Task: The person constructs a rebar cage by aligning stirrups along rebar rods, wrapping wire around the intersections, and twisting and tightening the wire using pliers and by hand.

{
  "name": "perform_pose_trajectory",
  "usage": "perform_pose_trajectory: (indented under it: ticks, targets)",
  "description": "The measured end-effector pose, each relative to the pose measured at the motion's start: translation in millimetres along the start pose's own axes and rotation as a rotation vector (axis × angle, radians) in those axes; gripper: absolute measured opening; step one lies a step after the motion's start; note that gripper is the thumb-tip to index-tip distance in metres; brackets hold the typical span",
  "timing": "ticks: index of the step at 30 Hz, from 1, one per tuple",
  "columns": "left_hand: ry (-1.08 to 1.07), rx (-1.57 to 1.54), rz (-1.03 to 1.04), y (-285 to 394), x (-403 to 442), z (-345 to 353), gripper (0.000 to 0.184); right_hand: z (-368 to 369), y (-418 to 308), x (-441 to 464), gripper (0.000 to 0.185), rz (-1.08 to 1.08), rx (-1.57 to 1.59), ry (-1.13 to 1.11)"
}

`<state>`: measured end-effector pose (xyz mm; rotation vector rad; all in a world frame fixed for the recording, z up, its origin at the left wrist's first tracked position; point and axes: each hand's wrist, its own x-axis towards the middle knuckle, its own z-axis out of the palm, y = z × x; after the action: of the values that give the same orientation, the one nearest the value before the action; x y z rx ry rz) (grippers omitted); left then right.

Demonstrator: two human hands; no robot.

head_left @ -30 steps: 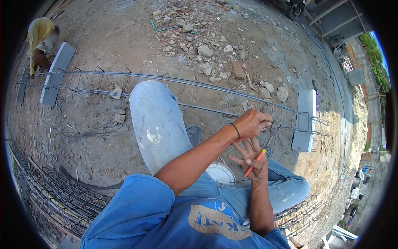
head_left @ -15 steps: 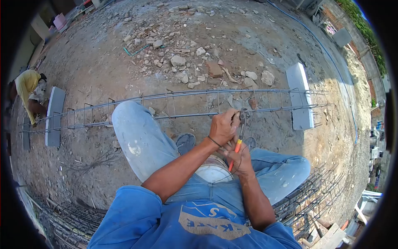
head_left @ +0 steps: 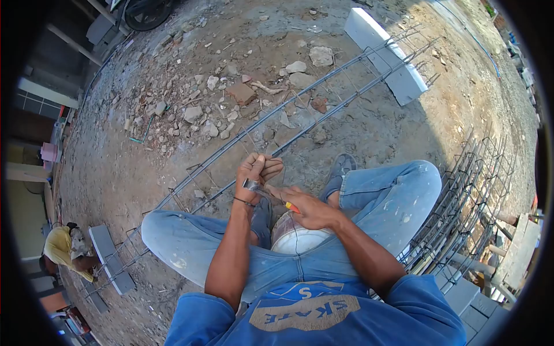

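Observation:
My left hand (head_left: 254, 173) is raised over the near side of a long steel rebar cage (head_left: 317, 124), thumb and fingers pinched on a thin dark wire (head_left: 283, 168). My right hand (head_left: 311, 210) is wrapped round pincers (head_left: 251, 185) with red and yellow handles; their metal head points left, close to my left wrist. Most of the handles is hidden in my palm. Between my legs stands a round whitish bucket (head_left: 285, 241), and a thin line of wire hangs down across it.
Pale blocks (head_left: 398, 69) prop the cage at its far right end and, at lower left, another block (head_left: 109, 256). A person in a yellow shirt (head_left: 59, 245) bends there. More rebar cages (head_left: 461, 202) are stacked at my right. Rubble (head_left: 193, 114) and a brick (head_left: 241, 93) lie beyond.
My view has turned, so the cage now slants up to the right. My hands have come away from the bar, and the pincers have swung from upright to pointing left.

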<state>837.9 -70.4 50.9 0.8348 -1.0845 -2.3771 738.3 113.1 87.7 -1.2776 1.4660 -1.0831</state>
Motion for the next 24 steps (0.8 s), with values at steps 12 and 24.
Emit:
perform_pose_trajectory:
  ticks: [12, 24]
  targets:
    - [0.059, 0.750, 0.500, 71.1, 12.9, 30.0, 0.020, 3.9, 124.6, 4.9, 0.029, 0.792, -0.602, -0.052]
    - [0.097, 0.924, 0.233, 51.8, 26.8, -13.4, 0.021, -26.1, 12.2, 28.8, 0.029, 0.345, 0.952, 0.307]
